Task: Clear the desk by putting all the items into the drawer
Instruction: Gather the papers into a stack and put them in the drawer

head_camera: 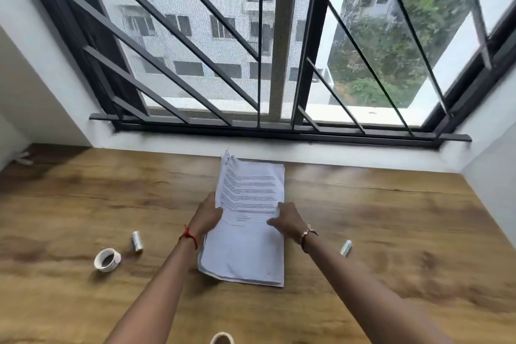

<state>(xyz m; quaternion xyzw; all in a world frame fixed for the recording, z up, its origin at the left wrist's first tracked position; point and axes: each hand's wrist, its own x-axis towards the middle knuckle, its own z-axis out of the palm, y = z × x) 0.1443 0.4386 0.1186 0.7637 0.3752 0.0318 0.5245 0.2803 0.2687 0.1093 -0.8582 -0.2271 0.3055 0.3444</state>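
A stack of printed white papers [245, 254] is held between both hands over the middle of the wooden desk [391, 246], its near end low and its far end raised toward the window. My left hand [208, 216] grips its left edge, thumb on top. My right hand [287, 218] grips its right edge, thumb across the page. A white tape roll [107, 259] and a small white battery [136, 241] lie left of the papers. A second battery [346, 248] lies to the right. Another tape roll [222, 338] shows at the bottom edge. No drawer is in view.
A barred window [265, 50] and a white sill wall run along the desk's far edge. White walls close in both sides. A small white object [23, 158] lies in the far left corner of the desk.
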